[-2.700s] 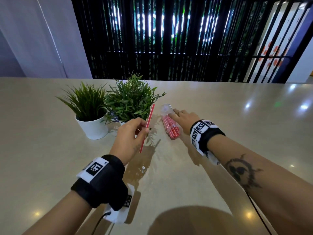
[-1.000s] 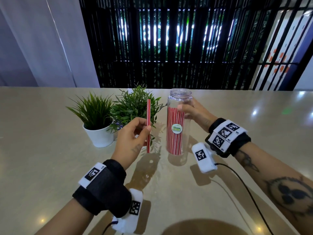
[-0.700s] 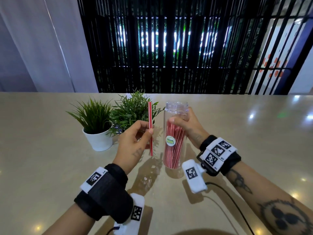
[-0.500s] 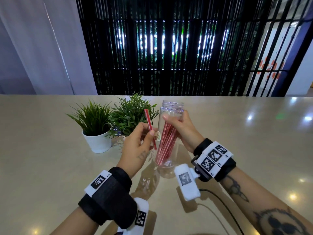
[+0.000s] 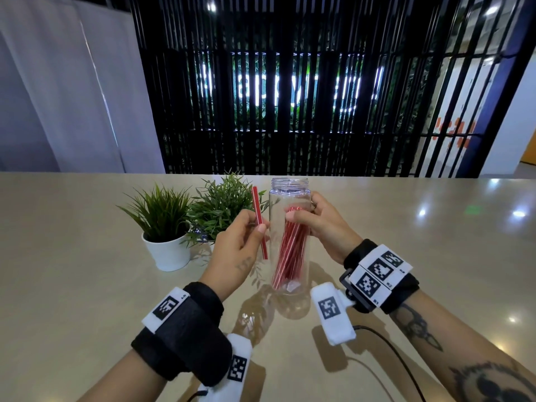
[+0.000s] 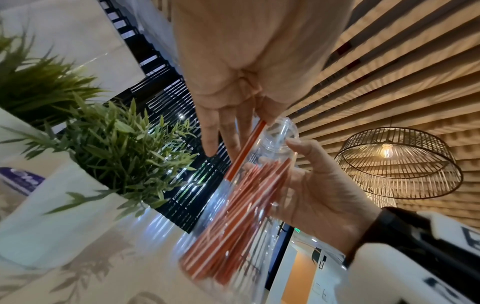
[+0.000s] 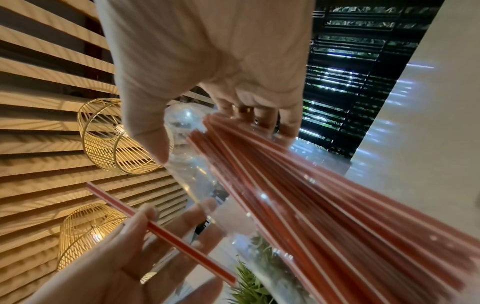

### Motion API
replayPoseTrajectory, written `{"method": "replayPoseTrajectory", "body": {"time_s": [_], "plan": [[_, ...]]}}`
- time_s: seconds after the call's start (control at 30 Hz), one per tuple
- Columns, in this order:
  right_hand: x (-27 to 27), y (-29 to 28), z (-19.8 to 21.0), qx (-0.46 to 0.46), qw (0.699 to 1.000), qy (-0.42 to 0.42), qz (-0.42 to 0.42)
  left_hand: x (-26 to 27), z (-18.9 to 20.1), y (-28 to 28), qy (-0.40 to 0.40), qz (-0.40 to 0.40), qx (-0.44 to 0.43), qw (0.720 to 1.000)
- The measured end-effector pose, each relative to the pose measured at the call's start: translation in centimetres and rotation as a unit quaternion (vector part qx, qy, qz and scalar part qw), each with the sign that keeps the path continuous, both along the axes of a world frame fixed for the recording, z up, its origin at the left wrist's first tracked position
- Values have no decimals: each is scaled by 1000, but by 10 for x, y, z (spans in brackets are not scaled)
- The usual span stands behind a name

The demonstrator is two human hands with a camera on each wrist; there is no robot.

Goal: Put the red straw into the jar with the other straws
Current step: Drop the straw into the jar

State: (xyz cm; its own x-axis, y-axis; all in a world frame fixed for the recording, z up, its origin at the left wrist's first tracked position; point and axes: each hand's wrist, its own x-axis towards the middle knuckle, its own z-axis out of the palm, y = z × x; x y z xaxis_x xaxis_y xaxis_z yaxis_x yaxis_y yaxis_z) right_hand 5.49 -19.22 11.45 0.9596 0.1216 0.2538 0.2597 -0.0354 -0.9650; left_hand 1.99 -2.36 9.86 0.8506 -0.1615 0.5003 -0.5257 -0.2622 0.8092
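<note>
**A:** Between left thumb and forefinger: grip status?

**B:** Left hand (image 5: 232, 250) pinches the red straw (image 5: 259, 221) mid-length, nearly upright, just beside the jar (image 5: 290, 233), outside it.

**A:** Right side?

**B:** Right hand (image 5: 317, 227) wraps the clear jar's upper body; mouth open, tilted slightly. Other straws (image 5: 290, 256) lean inside.

**A:** Base?

**B:** At the surface (image 5: 87, 285); can't tell if it's touching. Two potted plants (image 5: 165, 227) stand left of the hands.

The head camera looks forward and down over the table (image 5: 87, 285). Each wrist camera sits close, peering up along its hand toward the ceiling slats (image 6: 389, 72). All three share the jar (image 5: 288, 198).
</note>
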Motion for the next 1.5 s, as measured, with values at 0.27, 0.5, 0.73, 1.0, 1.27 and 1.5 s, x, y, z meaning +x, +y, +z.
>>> {"method": "replayPoseTrajectory", "body": {"time_s": [0.27, 0.5, 0.73, 1.0, 1.27, 1.5], "plan": [[-10, 7, 0, -19, 1000, -5, 10, 14, 74, 9, -136, 85, -96, 982], [-10, 12, 4, -27, 1000, -1, 14, 36, 106, 3, -188, 73, -67, 977], [-20, 14, -9, -36, 998, 7, 43, 39, 79, 0, -142, 51, 24, 988], [-28, 13, -20, -40, 998, 12, 50, 35, 60, 5, -69, 30, 104, 992], [-31, 11, -20, -44, 998, 24, 50, 29, 53, 4, -38, 29, 103, 994], [-31, 7, -18, -48, 998, 27, 31, 24, 63, 5, -62, 49, 53, 995]]}}
